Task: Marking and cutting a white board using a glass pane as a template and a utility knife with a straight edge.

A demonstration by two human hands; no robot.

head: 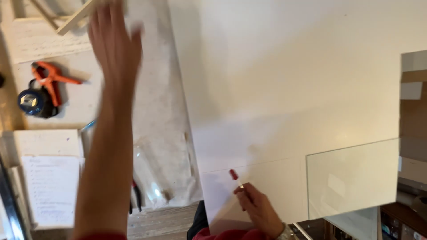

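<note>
The red-tipped tool (235, 178) rests on the white board (284, 89), near its lower edge, your right hand (258, 209) clamped around it like a pen; your left hand (113, 40), fingers apart, reaches beyond the board's left edge.

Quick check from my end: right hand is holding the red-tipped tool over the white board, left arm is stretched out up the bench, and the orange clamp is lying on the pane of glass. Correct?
Not quite. In the head view the orange clamp lies on the pale bench top at far left beside the tape measure, well away from the pane of glass. The right hand does hold the red-tipped tool over the white board, with the left hand stretched out.
</note>
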